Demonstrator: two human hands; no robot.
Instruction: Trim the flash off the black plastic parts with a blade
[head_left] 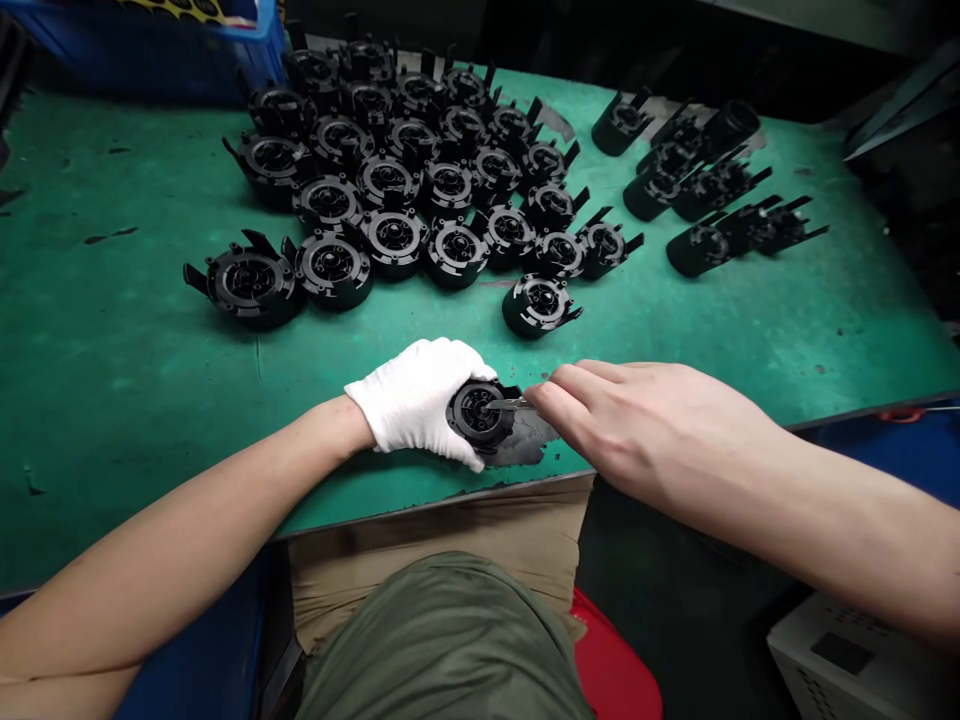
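Note:
My left hand [416, 398], in a white glove, grips a round black plastic part [477, 412] against the green mat near the table's front edge. My bare right hand [637, 425] pinches a small metal blade [512, 404] whose tip lies on the part's face. A dark worn patch [529, 448] shows on the mat under the part.
Several identical black round parts [397, 180] stand in rows on the green table [112, 330], one alone [537, 304] just beyond my hands. Another group lies on its sides at the far right [705, 180]. A blue crate [150, 40] sits at the far left corner.

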